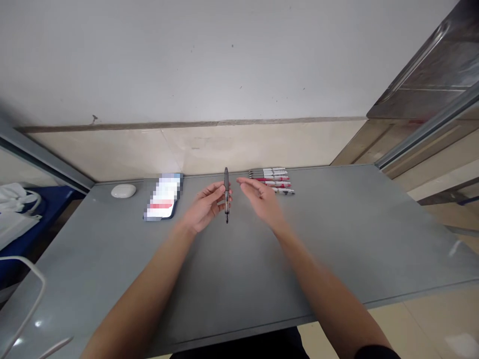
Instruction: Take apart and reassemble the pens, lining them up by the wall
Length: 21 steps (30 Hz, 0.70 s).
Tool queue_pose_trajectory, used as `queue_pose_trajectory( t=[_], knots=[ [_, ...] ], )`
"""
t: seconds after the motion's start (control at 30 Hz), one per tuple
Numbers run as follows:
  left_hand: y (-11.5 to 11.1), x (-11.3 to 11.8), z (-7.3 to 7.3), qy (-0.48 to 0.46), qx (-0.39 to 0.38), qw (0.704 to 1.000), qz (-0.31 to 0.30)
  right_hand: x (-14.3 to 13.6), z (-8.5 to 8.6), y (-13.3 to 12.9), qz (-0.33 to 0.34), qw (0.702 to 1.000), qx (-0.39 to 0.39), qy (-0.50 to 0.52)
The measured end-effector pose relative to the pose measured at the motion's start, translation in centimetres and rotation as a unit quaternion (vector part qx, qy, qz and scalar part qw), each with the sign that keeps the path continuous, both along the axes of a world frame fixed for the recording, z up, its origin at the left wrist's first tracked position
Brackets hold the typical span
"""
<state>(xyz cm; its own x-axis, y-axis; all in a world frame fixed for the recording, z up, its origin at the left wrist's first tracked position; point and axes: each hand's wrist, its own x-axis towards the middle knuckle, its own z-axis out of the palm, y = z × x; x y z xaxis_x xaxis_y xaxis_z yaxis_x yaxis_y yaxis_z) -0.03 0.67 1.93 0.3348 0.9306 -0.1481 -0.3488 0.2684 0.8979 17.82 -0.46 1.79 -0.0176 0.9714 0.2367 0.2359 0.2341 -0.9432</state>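
My left hand (pixel 205 205) holds a dark pen (pixel 226 195) upright between thumb and fingers, above the middle of the grey table. Just to the right of it is my right hand (pixel 264 202), not touching the pen. Its fingers point toward the pen with the thumb and fingertips close together; whether anything is between them is too small to tell. Several pens (pixel 276 178) with white, red and patterned barrels lie side by side behind my right hand, which hides part of them.
A phone (pixel 163 197) with a lit, blurred screen lies left of my left hand, and a white rounded case (pixel 123 190) sits farther left. The grey table (pixel 224 279) meets a wall at its back edge. White cables (pixel 39 279) hang at the left.
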Motion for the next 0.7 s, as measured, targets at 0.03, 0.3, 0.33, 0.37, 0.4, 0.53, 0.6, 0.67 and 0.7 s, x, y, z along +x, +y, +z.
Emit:
queue_pose_trajectory(
  t=[0.03, 0.3, 0.33, 0.37, 0.4, 0.53, 0.6, 0.67, 0.7],
  knots=[
    [-0.1, 0.2, -0.2, -0.01, -0.012, 1.0, -0.011, -0.2, 0.3, 0.2, 0.005, 0.999, -0.014, 0.052],
    [-0.2, 0.8, -2.4, -0.008, -0.021, 0.999, -0.043, -1.9, -0.8, 1.1, -0.003, 0.985, -0.051, 0.165],
    [-0.3, 0.8, -2.6, -0.005, -0.024, 0.999, -0.039, -2.0, -1.1, 1.2, -0.005, 0.983, -0.053, 0.179],
    [-0.3, 0.6, -2.7, -0.001, -0.027, 0.999, -0.034, -2.1, -1.4, 1.3, -0.01, 0.98, -0.054, 0.192],
    [-0.3, 0.5, -2.9, 0.01, -0.028, 0.999, -0.026, -2.1, -1.8, 1.3, -0.018, 0.977, -0.054, 0.206],
    [-0.6, 0.3, -3.4, 0.104, 0.004, 0.995, 0.013, -2.0, -2.9, 1.5, -0.059, 0.964, -0.051, 0.254],
    [-0.7, 0.3, -3.4, 0.148, 0.032, 0.988, 0.019, -1.9, -3.3, 1.6, -0.07, 0.957, -0.048, 0.276],
    [-0.9, 0.4, -3.4, 0.171, 0.053, 0.984, 0.013, -1.9, -3.6, 1.6, -0.072, 0.951, -0.044, 0.298],
    [-0.9, 0.4, -3.3, 0.177, 0.059, 0.983, 0.006, -1.9, -3.7, 1.6, -0.071, 0.948, -0.042, 0.307]
  ],
)
